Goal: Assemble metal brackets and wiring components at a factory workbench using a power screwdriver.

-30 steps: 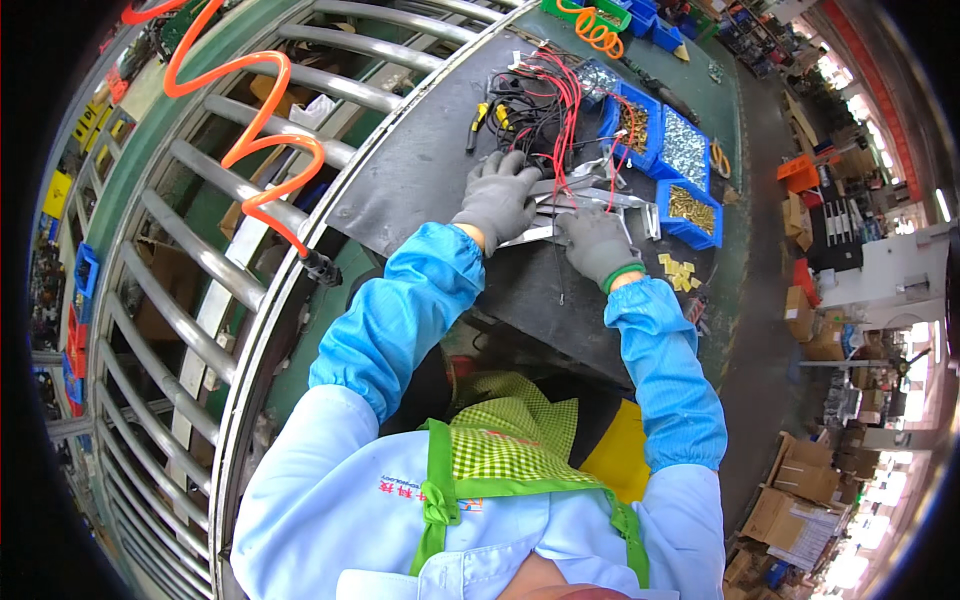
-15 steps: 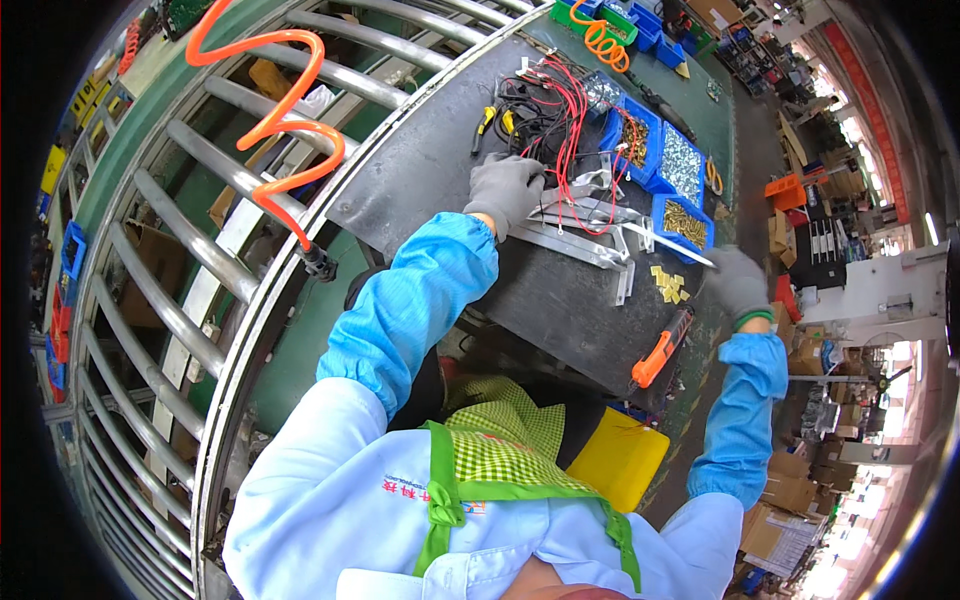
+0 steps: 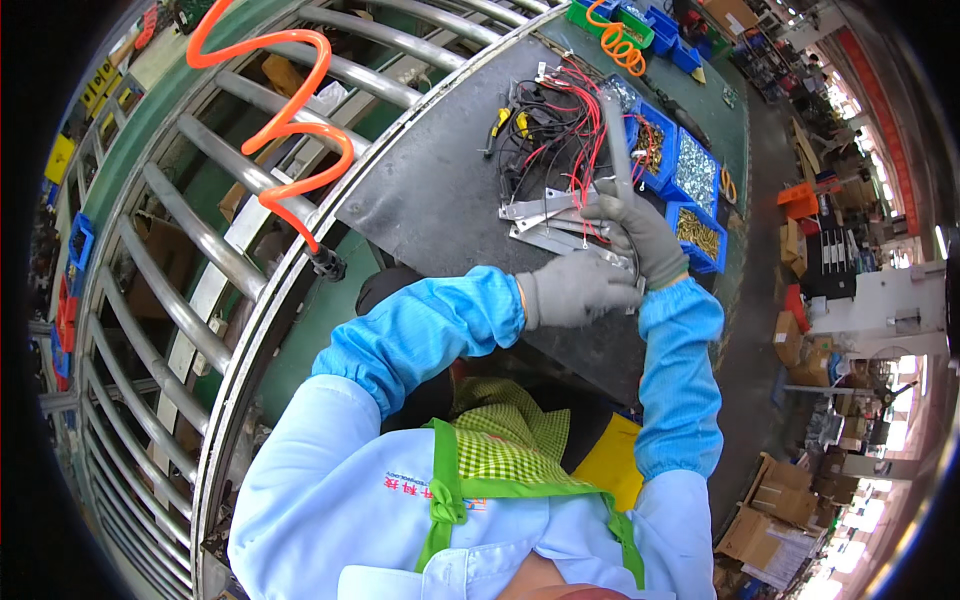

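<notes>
My right hand (image 3: 640, 235), in a grey glove, is closed around a long flat grey metal bar (image 3: 617, 140); the bar points away from me, slightly blurred. Just left of it and nearer me, my gloved left hand (image 3: 578, 290) has its fingers curled together; whatever they hold is hidden. Beyond the hands, silver metal brackets (image 3: 545, 208) lie in a pile on the dark mat (image 3: 430, 160). A tangle of black and red wires (image 3: 550, 125) with yellow-marked connectors spreads past the brackets.
Blue bins of brass-coloured screws (image 3: 697, 232), silver screws (image 3: 694, 170) and mixed small parts (image 3: 650, 145) line the right side. An orange coiled air hose (image 3: 300, 130) hangs at the left over a metal roller conveyor (image 3: 220, 250). A yellow panel (image 3: 612, 462) shows below the table.
My right hand has come inward from the right and lifted the metal bar, now pointing away. The left hand has moved nearer and right, beside it. The orange power screwdriver is now hidden.
</notes>
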Tool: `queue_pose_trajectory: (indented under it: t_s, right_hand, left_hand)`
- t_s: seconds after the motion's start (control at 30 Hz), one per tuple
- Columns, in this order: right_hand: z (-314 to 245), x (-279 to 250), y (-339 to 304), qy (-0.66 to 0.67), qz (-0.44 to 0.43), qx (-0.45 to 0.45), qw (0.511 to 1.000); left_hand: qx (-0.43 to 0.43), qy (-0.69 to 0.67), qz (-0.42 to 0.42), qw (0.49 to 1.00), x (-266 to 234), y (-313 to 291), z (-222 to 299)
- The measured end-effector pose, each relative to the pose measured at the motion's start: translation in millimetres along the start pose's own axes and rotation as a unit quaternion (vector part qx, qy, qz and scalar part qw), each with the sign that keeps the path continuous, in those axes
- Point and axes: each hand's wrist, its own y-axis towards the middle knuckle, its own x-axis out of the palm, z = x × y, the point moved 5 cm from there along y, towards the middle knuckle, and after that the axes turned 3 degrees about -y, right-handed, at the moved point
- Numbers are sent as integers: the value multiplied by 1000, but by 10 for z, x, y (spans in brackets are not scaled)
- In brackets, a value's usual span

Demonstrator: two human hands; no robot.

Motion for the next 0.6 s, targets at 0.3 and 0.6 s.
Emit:
queue_pose_trajectory:
  t_s: [0.3, 0.6]
  right_hand:
    - [-1282, -348, -1348, 55, 163, -380, 909]
    - [-1107, -1451, -3145, 194, 367, -556, 720]
  left_hand:
    - [-55, -163, 45, 984, -57, -44, 356]
    - [-191, -257, -118, 940, 44, -98, 241]
